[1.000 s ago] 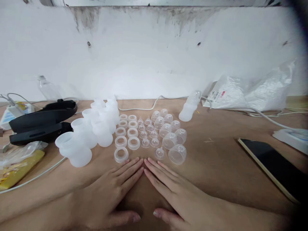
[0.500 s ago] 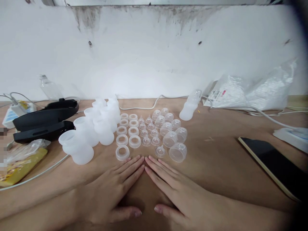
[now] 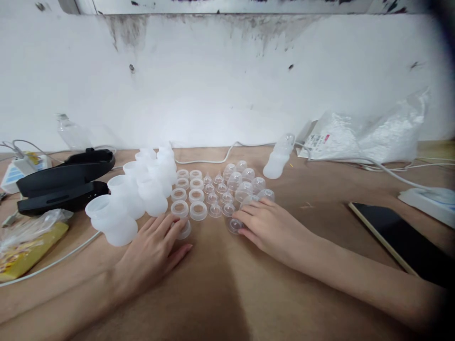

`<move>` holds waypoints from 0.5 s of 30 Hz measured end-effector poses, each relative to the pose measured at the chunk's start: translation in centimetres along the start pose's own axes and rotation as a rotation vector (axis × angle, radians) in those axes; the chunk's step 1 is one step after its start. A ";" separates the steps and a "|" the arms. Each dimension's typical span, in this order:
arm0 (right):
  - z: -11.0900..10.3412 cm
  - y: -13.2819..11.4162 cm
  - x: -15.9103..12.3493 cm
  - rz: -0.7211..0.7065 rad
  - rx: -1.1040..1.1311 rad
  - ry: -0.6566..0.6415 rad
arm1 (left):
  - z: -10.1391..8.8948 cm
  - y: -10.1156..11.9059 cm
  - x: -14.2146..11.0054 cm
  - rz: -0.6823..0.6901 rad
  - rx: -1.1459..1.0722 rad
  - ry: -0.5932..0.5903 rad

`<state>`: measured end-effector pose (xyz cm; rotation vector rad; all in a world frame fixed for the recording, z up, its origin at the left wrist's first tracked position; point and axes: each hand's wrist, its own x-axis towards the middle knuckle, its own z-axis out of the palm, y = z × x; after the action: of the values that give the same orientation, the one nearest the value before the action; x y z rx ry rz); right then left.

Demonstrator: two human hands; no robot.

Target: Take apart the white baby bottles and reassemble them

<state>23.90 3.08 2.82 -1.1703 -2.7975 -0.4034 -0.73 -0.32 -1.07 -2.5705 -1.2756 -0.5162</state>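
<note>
My left hand point(image 3: 159, 241) is open at the front of the rows, its fingertips over the nearest clear bottle ring point(image 3: 185, 229) and the thumb apart. Beside its fingers stands the nearest frosted white baby bottle point(image 3: 117, 225). My right hand point(image 3: 272, 227) has its fingers stretched out and apart. Its thumb and index finger are at the edge of the front clear bottle nipple point(image 3: 234, 226); a firm hold is not visible. The other fingers reach over the front domed bottle caps point(image 3: 266, 194), partly hiding them. Two columns of rings point(image 3: 198, 211) and two of nipples point(image 3: 214, 210) lie between my hands.
A capped baby bottle point(image 3: 279, 158) stands at the back. A phone point(image 3: 384, 232), a white power strip point(image 3: 430, 203) and a plastic bag point(image 3: 366, 135) are on the right. Black cases point(image 3: 67, 173), a yellow packet point(image 3: 31, 251) and a clear bottle point(image 3: 73, 132) are on the left.
My hands have moved apart from flat, meeting fingertips at the centre. The left went to the front ring and bottle, the right to the front nipple and caps.
</note>
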 end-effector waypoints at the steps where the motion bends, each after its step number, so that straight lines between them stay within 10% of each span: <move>1: 0.1 -0.1 0.0 -0.017 0.017 0.006 | 0.1 0.1 -0.1 0.012 -0.043 -0.014; 15: 2.6 -3.9 -1.3 -0.058 0.603 0.196 | -0.6 1.1 0.3 0.000 -0.475 -0.143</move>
<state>22.14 0.24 -0.76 -0.8551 -2.5053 0.2959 0.18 -0.99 -0.51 -3.0423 -1.3296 -0.7214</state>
